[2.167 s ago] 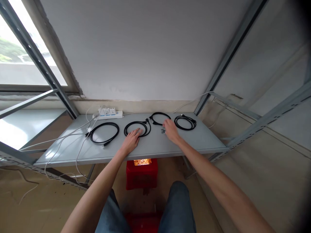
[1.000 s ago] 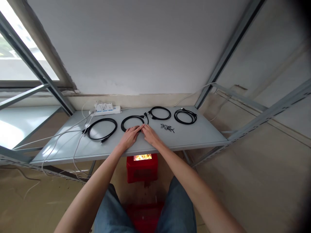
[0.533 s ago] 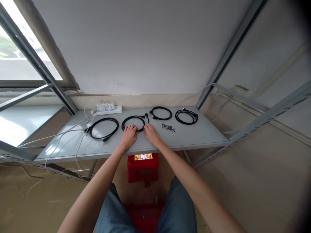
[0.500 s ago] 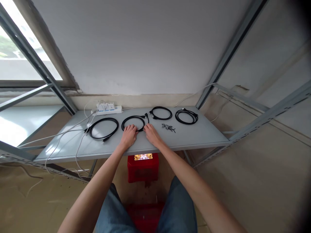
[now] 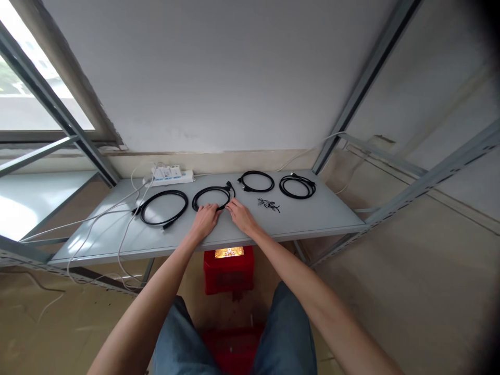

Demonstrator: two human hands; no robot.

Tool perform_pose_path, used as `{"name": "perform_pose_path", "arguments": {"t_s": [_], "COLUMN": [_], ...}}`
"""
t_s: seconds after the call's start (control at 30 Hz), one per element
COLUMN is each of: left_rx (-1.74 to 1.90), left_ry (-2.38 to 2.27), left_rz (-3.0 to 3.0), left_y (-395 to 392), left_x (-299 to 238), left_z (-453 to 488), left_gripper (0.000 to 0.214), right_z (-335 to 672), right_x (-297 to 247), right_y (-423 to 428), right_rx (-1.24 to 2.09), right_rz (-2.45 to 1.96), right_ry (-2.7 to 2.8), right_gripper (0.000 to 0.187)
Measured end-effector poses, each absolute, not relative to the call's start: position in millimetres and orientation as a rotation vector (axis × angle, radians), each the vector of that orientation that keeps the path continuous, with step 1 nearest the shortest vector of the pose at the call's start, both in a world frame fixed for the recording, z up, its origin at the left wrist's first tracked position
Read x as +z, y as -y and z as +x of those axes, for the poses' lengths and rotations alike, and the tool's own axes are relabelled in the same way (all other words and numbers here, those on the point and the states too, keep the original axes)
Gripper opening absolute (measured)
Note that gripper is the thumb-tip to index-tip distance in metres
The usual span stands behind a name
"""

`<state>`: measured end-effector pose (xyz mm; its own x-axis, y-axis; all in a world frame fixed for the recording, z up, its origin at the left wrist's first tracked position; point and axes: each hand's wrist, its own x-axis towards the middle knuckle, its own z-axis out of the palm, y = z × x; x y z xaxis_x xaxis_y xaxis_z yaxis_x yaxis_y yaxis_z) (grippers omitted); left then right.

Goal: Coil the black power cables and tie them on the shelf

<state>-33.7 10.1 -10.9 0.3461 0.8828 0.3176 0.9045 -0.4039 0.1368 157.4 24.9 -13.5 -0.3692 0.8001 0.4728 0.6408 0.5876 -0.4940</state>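
A coiled black cable (image 5: 211,188) lies on the grey metal shelf (image 5: 234,229) in front of me, with a plug at its upper right. My left hand (image 5: 205,217) is closed on the near side of this coil. Close beside it, my right hand (image 5: 239,213) pinches the coil's lower right edge. The fingertips of both hands nearly meet, and what lies between them is too small to make out. To the right of my right hand is a small pile of short black ties (image 5: 268,204).
Other black cable coils lie to the left (image 5: 186,205), at the back (image 5: 273,182) and to the right (image 5: 297,197). A white power strip (image 5: 167,179) with loose white cords stands at the back left. Metal uprights flank the shelf; a red stool (image 5: 228,273) is below it.
My right hand has moved slightly left, closer to my left hand, along the coil's near edge. The cable end by the plug has shifted a little. The whole view has drifted slightly.
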Motion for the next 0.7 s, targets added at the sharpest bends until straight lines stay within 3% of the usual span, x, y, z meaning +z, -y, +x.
{"name": "perform_pose_path", "arguments": {"t_s": [0.23, 0.5, 0.7], "left_rx": [-0.432, -0.457, -0.508], "left_ry": [1.738, 1.732, 1.747], "left_rz": [-2.47, -2.473, -2.466], "left_y": [-10, -9, -3], "left_x": [-9, -11, -6], "left_z": [-31, -31, -32], "left_gripper": [0.033, 0.031, 0.018], "right_z": [135, 138, 144], "right_x": [-15, -21, -29], "right_y": [-23, -24, -33], "right_rx": [0.378, 0.193, 0.308], "right_rz": [-1.316, -1.327, -1.47], "right_ry": [1.807, 1.763, 1.68], "right_gripper": [0.033, 0.031, 0.031]}}
